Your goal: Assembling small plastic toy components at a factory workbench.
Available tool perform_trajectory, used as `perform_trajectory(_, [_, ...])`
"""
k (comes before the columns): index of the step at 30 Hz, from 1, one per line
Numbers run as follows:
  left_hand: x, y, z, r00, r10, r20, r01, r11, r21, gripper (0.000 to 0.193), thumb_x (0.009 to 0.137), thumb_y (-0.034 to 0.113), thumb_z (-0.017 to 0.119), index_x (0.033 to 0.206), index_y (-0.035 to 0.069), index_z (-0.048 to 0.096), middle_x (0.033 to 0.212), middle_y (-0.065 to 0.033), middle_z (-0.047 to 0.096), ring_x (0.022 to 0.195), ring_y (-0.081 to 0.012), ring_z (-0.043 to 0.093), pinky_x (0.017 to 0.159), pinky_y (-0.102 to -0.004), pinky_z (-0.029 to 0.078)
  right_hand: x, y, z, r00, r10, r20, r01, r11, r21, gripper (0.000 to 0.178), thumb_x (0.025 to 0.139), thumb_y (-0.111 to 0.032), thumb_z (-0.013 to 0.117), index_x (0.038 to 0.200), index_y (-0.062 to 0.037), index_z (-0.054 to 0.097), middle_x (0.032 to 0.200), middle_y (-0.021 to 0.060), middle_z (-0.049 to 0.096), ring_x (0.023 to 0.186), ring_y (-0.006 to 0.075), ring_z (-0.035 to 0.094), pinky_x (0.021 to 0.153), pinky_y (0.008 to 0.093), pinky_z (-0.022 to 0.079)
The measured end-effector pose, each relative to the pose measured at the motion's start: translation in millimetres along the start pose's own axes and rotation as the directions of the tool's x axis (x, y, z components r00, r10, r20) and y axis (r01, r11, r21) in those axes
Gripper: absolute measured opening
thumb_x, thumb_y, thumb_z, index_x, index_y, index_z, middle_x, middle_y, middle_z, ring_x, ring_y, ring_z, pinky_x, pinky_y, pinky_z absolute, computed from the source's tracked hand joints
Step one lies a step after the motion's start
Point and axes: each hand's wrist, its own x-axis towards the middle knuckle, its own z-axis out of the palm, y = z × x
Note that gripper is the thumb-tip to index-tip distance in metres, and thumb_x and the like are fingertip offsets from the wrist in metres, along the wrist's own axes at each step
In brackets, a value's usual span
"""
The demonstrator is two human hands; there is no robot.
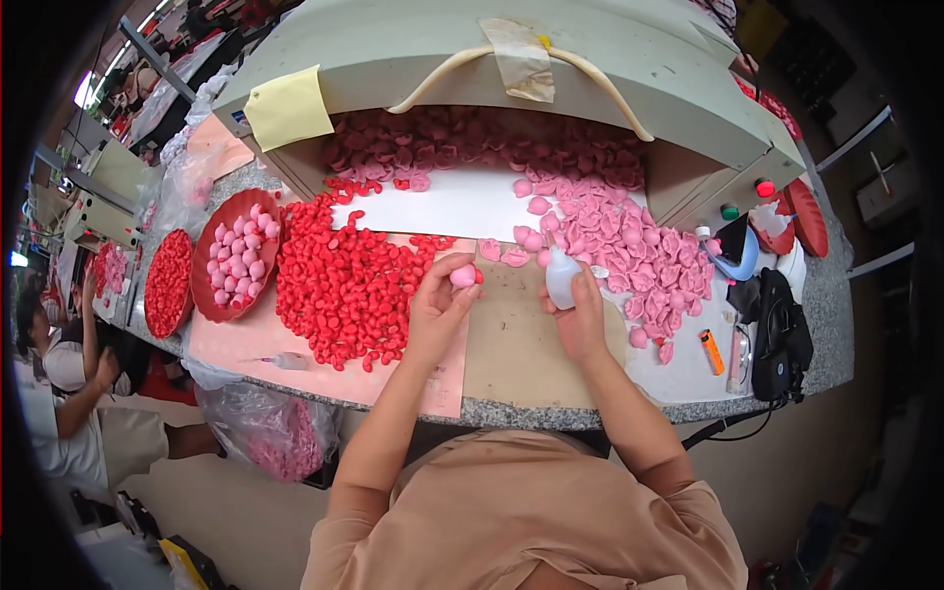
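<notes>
In my left hand a small round pink piece is pinched between thumb and fingers. A little red piece sits against its right side; whether the two are joined I cannot tell. My right hand is wrapped round a translucent white squeeze bottle, its narrow tip pointing up and away from me. Both hands hover over a brown sheet. A heap of glossy red pieces spreads beside my left hand. Pink hollow shell-like pieces are piled beyond and right of my right hand.
A grey machine housing arches over the far bench. Left stand a red bowl of pink balls and a bowl of red pieces. An orange lighter and black bag lie right. A co-worker sits far left.
</notes>
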Motion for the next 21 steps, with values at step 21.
perform_trajectory(21, [-1.8,-1.8,-0.2,0.997,-0.046,-0.066,0.047,0.999,0.019,0.031,0.087,0.001,0.055,0.116,0.004,0.045,0.116,-0.0093,0.051,0.103,-0.0142,0.052,0.087,-0.0304,0.047,-1.3,1.4,2.4,1.000,0.015,-0.013,-0.015,0.999,-0.051,0.043,0.092,-0.041,0.048,0.113,-0.0040,0.046,0.083,0.0076,0.057,0.067,0.0113,0.051,0.057,0.0233,0.039])
